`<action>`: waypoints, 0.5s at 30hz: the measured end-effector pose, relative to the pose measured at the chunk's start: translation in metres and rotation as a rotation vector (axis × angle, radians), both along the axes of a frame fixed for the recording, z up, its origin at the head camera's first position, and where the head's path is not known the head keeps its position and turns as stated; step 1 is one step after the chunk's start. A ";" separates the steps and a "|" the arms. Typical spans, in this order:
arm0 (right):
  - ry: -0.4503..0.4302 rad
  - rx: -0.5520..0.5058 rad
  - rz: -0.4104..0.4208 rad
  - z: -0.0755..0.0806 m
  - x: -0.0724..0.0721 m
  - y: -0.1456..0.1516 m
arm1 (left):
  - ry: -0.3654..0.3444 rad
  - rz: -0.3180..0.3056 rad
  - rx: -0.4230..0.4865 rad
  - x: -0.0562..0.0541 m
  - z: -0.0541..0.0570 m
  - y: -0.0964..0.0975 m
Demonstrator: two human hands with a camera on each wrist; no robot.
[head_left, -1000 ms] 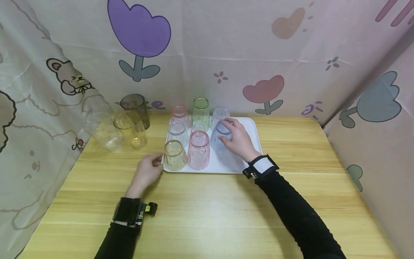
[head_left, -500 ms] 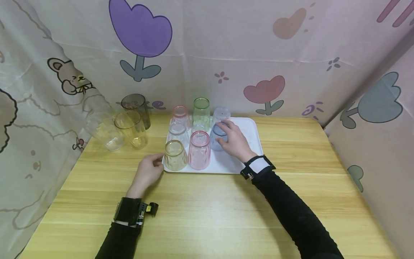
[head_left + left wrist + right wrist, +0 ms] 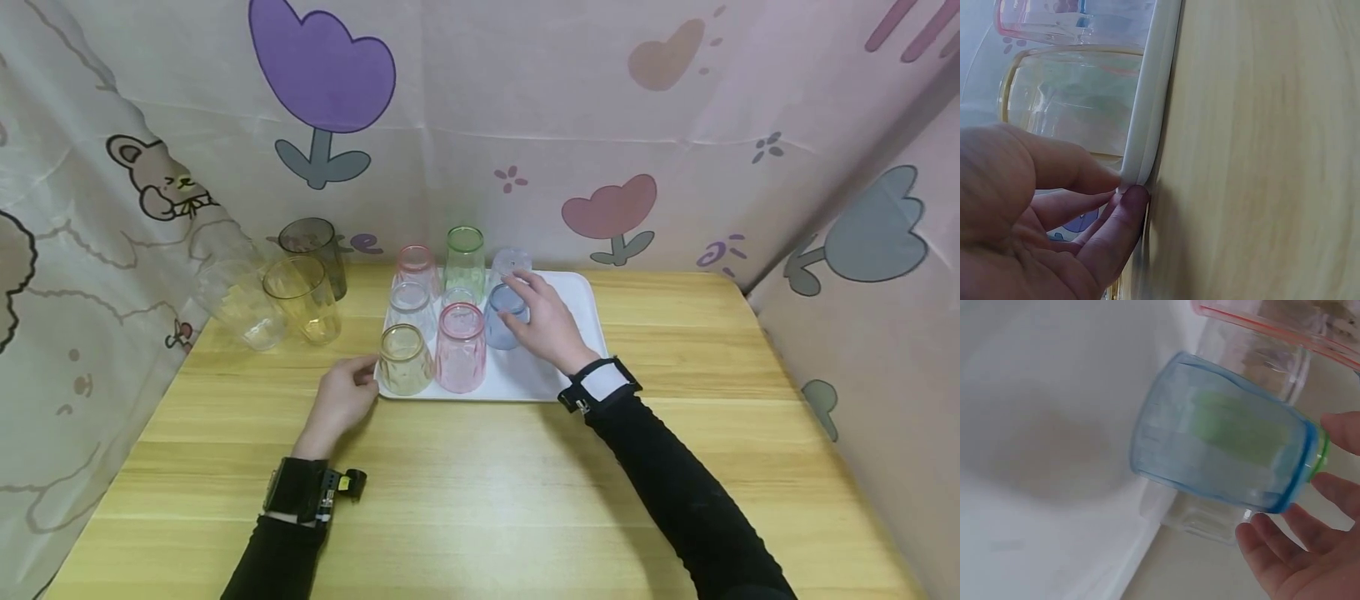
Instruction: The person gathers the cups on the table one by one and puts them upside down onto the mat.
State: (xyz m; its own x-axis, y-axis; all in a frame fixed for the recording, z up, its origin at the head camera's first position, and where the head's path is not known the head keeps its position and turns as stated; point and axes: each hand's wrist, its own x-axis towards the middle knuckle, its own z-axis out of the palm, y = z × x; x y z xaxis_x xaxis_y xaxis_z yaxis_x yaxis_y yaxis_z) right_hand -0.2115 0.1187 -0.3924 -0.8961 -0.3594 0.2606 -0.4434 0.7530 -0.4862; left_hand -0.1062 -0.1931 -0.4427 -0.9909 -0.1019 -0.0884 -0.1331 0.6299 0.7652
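My left hand (image 3: 347, 398) pinches the near left corner of a white tray (image 3: 532, 379), thumb above and fingers beneath the rim, as the left wrist view shows. On the tray a blue glass (image 3: 504, 318) stands with its narrower, darker end up. Around that upper end my right hand (image 3: 553, 323) is spread, fingers loosely bent and fingertips close to the glass; in the right wrist view gaps show between the fingers. Left of the blue glass stand a pink glass (image 3: 461, 354) and a yellowish glass (image 3: 406, 364). Behind it is a clear glass (image 3: 510, 260).
Also on the tray are a green glass (image 3: 465, 258), a reddish-rimmed glass (image 3: 417, 265) and a pale clear glass (image 3: 412, 312). Left of the tray stand a tall amber glass (image 3: 303, 304), a dark grey glass (image 3: 326, 250) and a clear glass (image 3: 258, 321). A patterned cloth hangs behind the table.
The blue glass has moved slightly left and toward the front of the tray, and stands straighter. My right fingers have loosened from it. The left hand stays at the tray corner.
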 end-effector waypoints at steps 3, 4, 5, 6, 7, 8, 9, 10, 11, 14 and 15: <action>0.030 -0.042 -0.002 0.007 0.004 0.004 | -0.011 -0.004 0.000 0.000 0.001 0.000; 0.042 -0.056 -0.003 0.009 0.005 0.005 | -0.012 -0.007 -0.002 0.000 0.002 -0.001; 0.054 -0.070 -0.005 0.011 0.006 0.007 | -0.012 -0.009 -0.003 0.000 0.002 -0.001; 0.067 -0.080 -0.009 0.012 0.007 0.009 | -0.013 -0.013 -0.006 -0.001 0.002 -0.001; 0.080 -0.089 -0.014 0.014 0.009 0.011 | -0.013 -0.015 -0.006 -0.001 0.002 -0.001; 0.094 -0.096 -0.020 0.016 0.010 0.014 | -0.016 -0.017 -0.007 -0.001 0.003 -0.001; 0.103 -0.106 -0.027 0.018 0.011 0.016 | -0.017 -0.018 -0.007 -0.001 0.003 -0.001; 0.112 -0.113 -0.033 0.020 0.013 0.018 | -0.018 -0.018 -0.010 -0.001 0.003 -0.001; 0.119 -0.119 -0.039 0.022 0.014 0.021 | -0.019 -0.018 -0.009 -0.001 0.003 -0.001; 0.131 -0.134 -0.063 0.026 0.018 0.029 | -0.023 -0.020 -0.009 -0.001 0.004 -0.001; 0.132 -0.140 -0.071 0.027 0.019 0.032 | -0.023 -0.020 -0.009 -0.001 0.004 -0.001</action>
